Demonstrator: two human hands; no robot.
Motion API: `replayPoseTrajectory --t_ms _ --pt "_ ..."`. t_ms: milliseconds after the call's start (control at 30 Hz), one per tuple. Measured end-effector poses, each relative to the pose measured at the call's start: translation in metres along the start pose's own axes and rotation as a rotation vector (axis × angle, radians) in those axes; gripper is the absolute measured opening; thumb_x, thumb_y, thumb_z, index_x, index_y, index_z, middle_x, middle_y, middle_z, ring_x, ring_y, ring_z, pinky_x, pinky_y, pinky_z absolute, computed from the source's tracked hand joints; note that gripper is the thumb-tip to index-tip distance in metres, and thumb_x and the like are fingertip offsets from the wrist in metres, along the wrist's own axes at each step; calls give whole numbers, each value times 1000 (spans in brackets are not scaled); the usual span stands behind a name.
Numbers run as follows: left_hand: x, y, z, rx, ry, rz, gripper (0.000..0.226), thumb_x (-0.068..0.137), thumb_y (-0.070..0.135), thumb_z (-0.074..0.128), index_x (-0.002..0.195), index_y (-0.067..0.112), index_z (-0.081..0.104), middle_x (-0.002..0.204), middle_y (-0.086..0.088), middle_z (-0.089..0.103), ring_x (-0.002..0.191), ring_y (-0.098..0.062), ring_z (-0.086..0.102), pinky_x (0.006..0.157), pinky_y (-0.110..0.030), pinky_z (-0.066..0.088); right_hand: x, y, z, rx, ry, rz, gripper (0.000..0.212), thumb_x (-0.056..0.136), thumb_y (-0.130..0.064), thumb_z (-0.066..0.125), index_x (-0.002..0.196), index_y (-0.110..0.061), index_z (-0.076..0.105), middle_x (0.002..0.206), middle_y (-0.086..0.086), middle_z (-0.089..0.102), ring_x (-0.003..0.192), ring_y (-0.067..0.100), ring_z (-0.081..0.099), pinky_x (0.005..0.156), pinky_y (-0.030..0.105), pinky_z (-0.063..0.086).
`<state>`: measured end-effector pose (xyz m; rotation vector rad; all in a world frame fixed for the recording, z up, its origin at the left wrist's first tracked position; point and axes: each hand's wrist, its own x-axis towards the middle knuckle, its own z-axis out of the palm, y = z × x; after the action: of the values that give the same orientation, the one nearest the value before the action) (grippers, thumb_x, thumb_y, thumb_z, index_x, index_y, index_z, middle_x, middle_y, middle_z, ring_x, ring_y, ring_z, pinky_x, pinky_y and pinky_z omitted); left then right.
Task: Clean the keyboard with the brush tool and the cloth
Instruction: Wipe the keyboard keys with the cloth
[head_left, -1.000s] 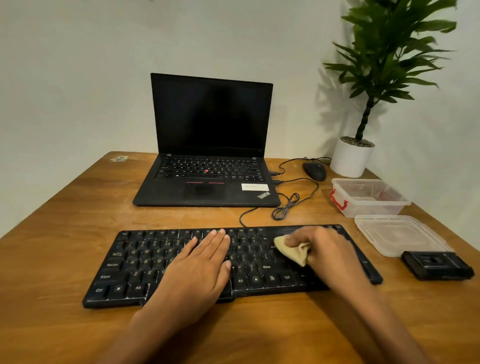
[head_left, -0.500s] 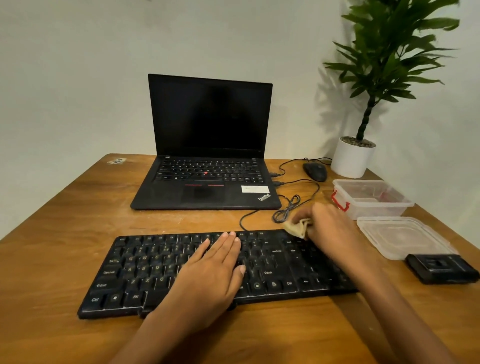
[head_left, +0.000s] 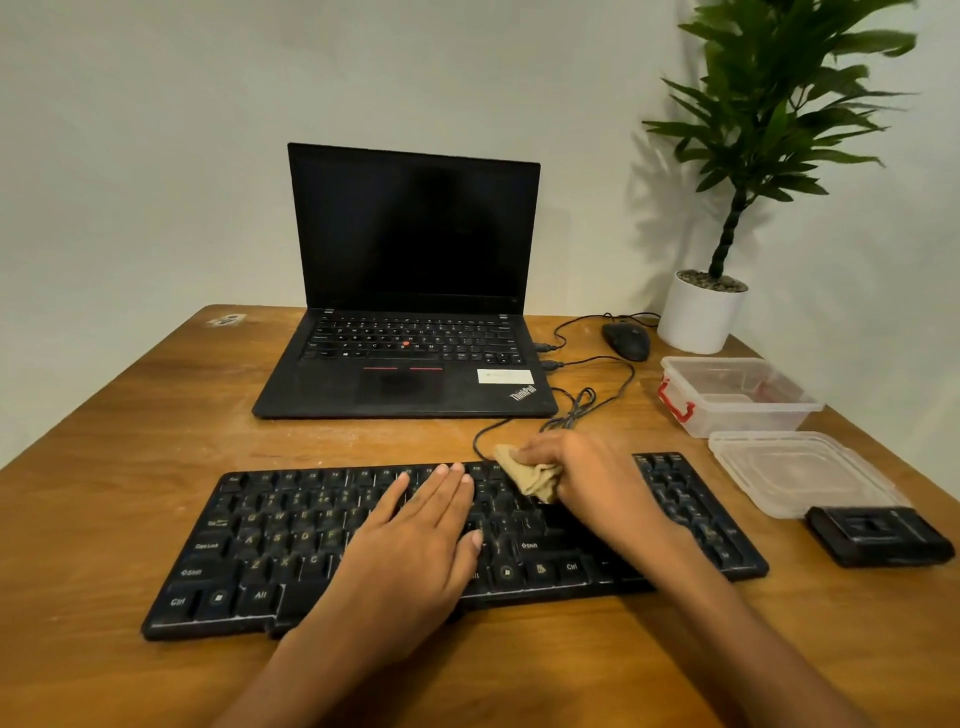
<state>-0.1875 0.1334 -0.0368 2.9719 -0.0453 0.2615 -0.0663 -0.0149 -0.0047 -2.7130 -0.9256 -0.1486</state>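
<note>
A black, dusty keyboard (head_left: 291, 540) lies across the near part of the wooden table. My left hand (head_left: 415, 535) rests flat on its middle keys with straight fingers. My right hand (head_left: 592, 483) grips a crumpled tan cloth (head_left: 530, 475) and presses it on the upper row of keys, right of centre. A flat black boxy tool (head_left: 878, 535), possibly the brush tool, lies on the table to the right of the keyboard; no bristles show.
An open black laptop (head_left: 410, 332) stands behind the keyboard, cables (head_left: 582, 400) and a black mouse (head_left: 626, 340) to its right. A potted plant (head_left: 701, 312), a clear plastic box (head_left: 737, 395) and its lid (head_left: 795, 473) line the right edge.
My right hand carried the cloth from the lower right keys up to the top edge, then slid it left along the upper row. My left hand stayed flat on the keys.
</note>
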Motion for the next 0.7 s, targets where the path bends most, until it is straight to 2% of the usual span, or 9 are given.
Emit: replayPoseTrajectory --t_ms 67,133,233,333,433,500,567,633,700 --pt "-2 0 4 -50 44 15 90 72 58 -29 145 19 5 151 9 -1 137 -3 -10 108 -23 -20 -4 23 -19 -78 -46 149 38 87 -11 56 120 -29 56 123 -4 59 98 12 57 75 26 51" --pt "-2 1 0 2 6 10 96 61 57 -35 146 21 -6 149 11 -14 135 0 -19 106 -24 -22 -8 38 -35 -167 -27 230 33 88 -13 55 117 -28 57 116 -1 60 93 13 57 72 24 50" --pt "3 7 -7 -4 -17 -10 91 65 60 -30 145 22 -10 152 9 -15 135 0 -22 107 -27 -21 -8 25 -30 -52 -3 153 36 87 -12 57 118 -29 58 119 -4 60 101 13 57 78 22 47" --pt "13 18 -9 1 -64 -6 66 89 56 -8 145 21 -12 153 8 -16 137 -3 -21 113 -31 -16 -14 5 -5 8 28 9 49 85 -3 54 124 -32 54 133 -11 52 122 12 46 99 28 38" --pt "19 22 -8 19 -109 3 59 96 49 5 147 20 -8 154 6 -13 139 -3 -17 115 -32 -14 -19 26 -12 -58 71 59 45 84 -8 58 121 -32 54 129 -13 55 128 9 40 115 34 7" --pt "19 21 -6 42 -117 0 59 97 49 6 147 20 -7 155 6 -12 139 -3 -16 114 -32 -14 -23 47 -27 -141 117 143 38 84 -12 59 116 -34 57 118 -12 63 123 5 46 113 32 -11" --pt "19 22 -3 55 -116 -18 59 96 49 4 146 20 -8 155 5 -11 139 -4 -16 114 -31 -14 -29 49 -34 -158 159 168 37 84 -14 60 114 -35 58 118 -14 62 126 7 44 112 33 -12" --pt "18 22 -2 73 -100 -17 66 90 56 -8 146 20 -9 155 5 -11 138 -3 -17 113 -30 -15 -38 31 -29 -21 110 110 39 83 -16 61 117 -34 56 126 -18 54 138 12 25 115 38 -8" --pt "18 22 -1 69 -82 1 82 76 63 -20 146 21 -9 155 6 -11 135 -1 -19 111 -29 -17 -49 13 -20 112 51 -8 39 83 -12 58 117 -32 58 129 -17 52 137 5 21 116 35 -5"
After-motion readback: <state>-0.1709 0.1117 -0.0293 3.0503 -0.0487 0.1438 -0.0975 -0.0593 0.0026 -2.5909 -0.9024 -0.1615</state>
